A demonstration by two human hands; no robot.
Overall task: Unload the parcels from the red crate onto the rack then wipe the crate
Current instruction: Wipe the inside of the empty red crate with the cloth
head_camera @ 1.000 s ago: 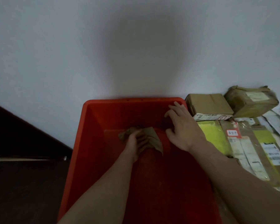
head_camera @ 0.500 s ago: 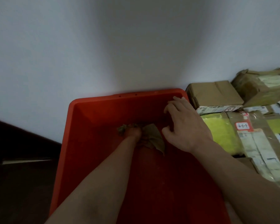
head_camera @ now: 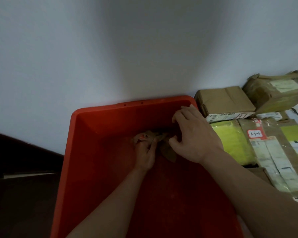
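Your left hand clenches limp brown cloth rag, bunched mid-fold | right hand loose, bracing far-right wall of stiff red plastic crate

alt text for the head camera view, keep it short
Seen from above, a person's left hand grips a crumpled brown cloth on the floor of an otherwise empty red plastic crate while the right hand rests at its far right corner. Brown cardboard and yellow-green parcels lie packed together right of the crate by a pale wall.
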